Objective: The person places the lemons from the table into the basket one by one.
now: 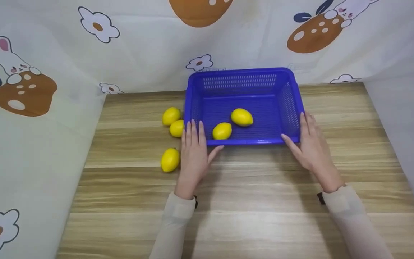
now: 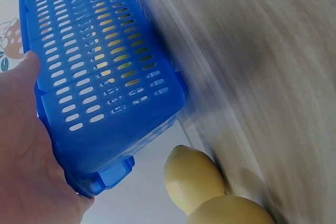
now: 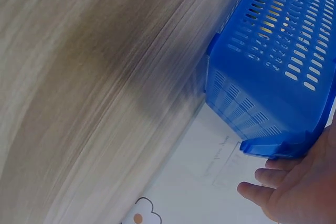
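Observation:
A blue plastic basket (image 1: 243, 141) with slotted walls stands against the patterned backdrop. One lemon (image 1: 242, 117) lies near the middle of its floor, and a second lemon (image 1: 222, 131) is by the front wall. My left hand (image 1: 193, 154) rests at the basket's front left corner, straight fingers along the left side and thumb by the front rim. At the front right corner my right hand (image 1: 313, 147) touches the basket, with extended fingers along the outer side and thumb at the front rim. In the right wrist view several fingertips (image 3: 257, 192) reach out past the rim.
Left of the basket, on the wooden table (image 1: 250, 216), lie three more lemons: one at the back (image 1: 171, 116), one partly covered by the basket's side (image 1: 177, 128), and one nearer the front (image 1: 170, 160). The printed cloth (image 1: 149, 46) hangs behind and on both sides.

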The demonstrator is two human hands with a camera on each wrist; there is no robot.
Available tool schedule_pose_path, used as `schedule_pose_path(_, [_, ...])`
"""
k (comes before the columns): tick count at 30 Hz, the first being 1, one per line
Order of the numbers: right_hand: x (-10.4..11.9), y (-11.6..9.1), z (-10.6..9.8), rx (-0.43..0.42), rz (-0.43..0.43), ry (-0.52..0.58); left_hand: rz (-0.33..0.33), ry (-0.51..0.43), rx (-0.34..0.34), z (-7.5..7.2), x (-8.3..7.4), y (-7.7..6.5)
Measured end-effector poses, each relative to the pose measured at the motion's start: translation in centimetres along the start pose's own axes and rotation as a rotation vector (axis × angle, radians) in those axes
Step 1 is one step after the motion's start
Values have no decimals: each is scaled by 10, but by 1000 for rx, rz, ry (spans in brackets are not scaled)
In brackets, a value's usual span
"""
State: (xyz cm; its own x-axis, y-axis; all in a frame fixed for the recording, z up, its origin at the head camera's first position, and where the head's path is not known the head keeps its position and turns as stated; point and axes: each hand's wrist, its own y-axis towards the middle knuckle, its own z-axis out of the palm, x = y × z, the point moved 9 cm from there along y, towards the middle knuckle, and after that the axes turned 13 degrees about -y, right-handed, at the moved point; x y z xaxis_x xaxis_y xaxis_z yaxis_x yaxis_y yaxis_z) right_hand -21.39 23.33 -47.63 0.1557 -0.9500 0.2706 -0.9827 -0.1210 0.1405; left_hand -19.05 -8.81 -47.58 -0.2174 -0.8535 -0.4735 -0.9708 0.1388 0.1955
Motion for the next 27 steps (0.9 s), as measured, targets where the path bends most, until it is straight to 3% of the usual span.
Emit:
schedule_pose_path(9, [-1, -1, 3, 2, 11, 0, 8, 27, 26, 2, 0, 0])
schedule_pose_path(17, [-2, -1, 3, -15, 28, 12, -1, -33, 64, 1, 0, 1])
schedule_pose_path(27, [-1, 0, 4, -34, 35, 34, 48, -32, 29, -1, -2, -7])
